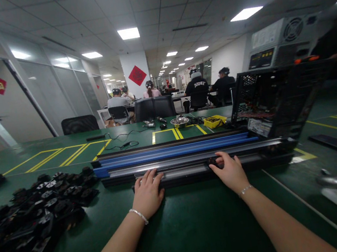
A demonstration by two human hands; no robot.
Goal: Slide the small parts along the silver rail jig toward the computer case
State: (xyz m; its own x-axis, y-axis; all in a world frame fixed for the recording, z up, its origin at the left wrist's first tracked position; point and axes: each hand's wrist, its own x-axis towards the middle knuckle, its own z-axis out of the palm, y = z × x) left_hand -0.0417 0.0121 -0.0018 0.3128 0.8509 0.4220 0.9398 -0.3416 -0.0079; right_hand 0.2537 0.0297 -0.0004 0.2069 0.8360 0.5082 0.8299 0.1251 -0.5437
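Note:
Long metal rails lie crosswise on the green table [192,226], among them a blue rail [176,150] and a silver and black rail [179,172] nearer me. My left hand [147,192] rests on the near rail, palm down with its fingers spread. Farther right, my right hand [231,171] pinches a small black part [213,162] between thumb and fingers at the same rail. The lower side of that part is hidden.
A heap of black parts [51,203] covers the left side. At the right stand an open computer case [269,104] and power supplies [283,36]. Behind the rails are a metal bowl [180,121] and a yellow basket [215,121]. Several people sit farther back.

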